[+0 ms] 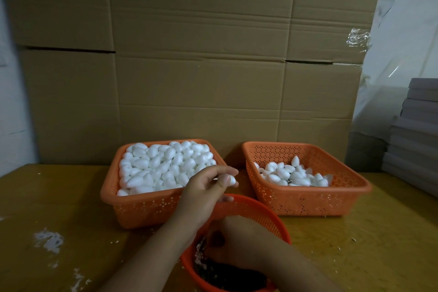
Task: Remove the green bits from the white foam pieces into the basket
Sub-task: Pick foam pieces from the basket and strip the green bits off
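Note:
My left hand (206, 188) pinches one white foam piece (231, 180) between thumb and fingertips, in the air between the two rectangular baskets. My right hand (237, 242) is lowered into the round orange basket (260, 211) at the front, fingers curled downward. Whether it holds anything is hidden. Dark bits (227, 275) and white crumbs lie in the bottom of that basket. The left orange basket (142, 211) is heaped with white foam pieces (163, 166). A smaller pile of foam pieces (291, 174) lies in the right orange basket (308, 201).
Flattened cardboard sheets (194, 54) stand upright right behind the baskets. A stack of grey boards (414, 135) sits at the right edge. White foam crumbs (48, 240) are scattered on the yellow-brown table (59, 197).

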Action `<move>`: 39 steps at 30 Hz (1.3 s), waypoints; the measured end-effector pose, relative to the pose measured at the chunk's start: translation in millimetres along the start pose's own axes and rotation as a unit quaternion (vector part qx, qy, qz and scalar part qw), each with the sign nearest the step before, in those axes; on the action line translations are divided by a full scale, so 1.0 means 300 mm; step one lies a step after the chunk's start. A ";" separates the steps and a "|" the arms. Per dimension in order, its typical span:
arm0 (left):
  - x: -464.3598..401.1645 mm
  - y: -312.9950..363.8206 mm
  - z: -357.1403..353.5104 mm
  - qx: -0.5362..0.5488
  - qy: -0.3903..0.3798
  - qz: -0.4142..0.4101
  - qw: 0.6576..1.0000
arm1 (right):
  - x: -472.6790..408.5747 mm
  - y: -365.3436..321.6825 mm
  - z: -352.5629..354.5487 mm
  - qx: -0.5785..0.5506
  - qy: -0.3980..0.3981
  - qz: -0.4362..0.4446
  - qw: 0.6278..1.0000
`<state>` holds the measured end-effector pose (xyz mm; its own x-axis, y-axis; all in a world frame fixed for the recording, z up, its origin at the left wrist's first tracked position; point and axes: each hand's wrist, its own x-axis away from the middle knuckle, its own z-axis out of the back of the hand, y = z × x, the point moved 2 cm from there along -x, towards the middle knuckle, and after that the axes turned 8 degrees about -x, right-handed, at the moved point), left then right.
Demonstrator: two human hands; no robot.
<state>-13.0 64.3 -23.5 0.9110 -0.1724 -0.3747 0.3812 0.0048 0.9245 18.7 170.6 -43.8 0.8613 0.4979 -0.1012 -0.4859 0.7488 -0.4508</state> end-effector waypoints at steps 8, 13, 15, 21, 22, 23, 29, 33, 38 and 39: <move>-0.003 -0.007 -0.004 -0.039 0.010 -0.014 0.999 | 0.001 0.005 -0.006 -0.003 -0.005 -0.025 1.000; 0.002 -0.007 -0.012 -0.074 0.016 -0.042 0.996 | 0.001 0.007 0.003 -0.014 -0.006 -0.023 1.000; 0.004 -0.001 -0.020 -0.086 0.018 -0.061 0.994 | 0.003 0.003 0.001 -0.012 -0.005 -0.017 1.000; 0.015 0.002 -0.030 -0.165 0.023 -0.111 0.980 | 0.010 -0.006 0.006 -0.004 -0.009 -0.010 1.000; 0.014 0.001 -0.030 -0.171 0.023 -0.109 0.979 | 0.010 -0.006 0.007 -0.004 -0.014 -0.013 1.000; 0.014 0.001 -0.029 -0.175 0.025 -0.109 0.978 | 0.010 -0.007 0.008 -0.004 -0.018 -0.014 1.000; 0.020 0.010 -0.023 -0.200 0.039 -0.106 0.973 | 0.013 -0.012 0.012 0.001 -0.028 -0.016 0.999; 0.022 0.008 -0.017 -0.241 0.047 -0.117 0.962 | 0.008 -0.012 0.010 -0.002 -0.032 -0.018 0.999; 0.021 0.001 -0.018 -0.269 0.037 -0.123 0.955 | 0.007 -0.007 0.007 -0.001 -0.028 -0.017 0.999; 0.020 -0.001 -0.017 -0.265 0.039 -0.122 0.956 | 0.007 -0.006 0.006 0.000 -0.028 -0.016 0.999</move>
<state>-6.8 68.3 -26.5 0.7854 -0.1575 -0.5986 0.5915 0.4758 0.6509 21.1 170.9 -41.6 0.8665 0.4977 -0.0378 -0.4590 0.7647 -0.4522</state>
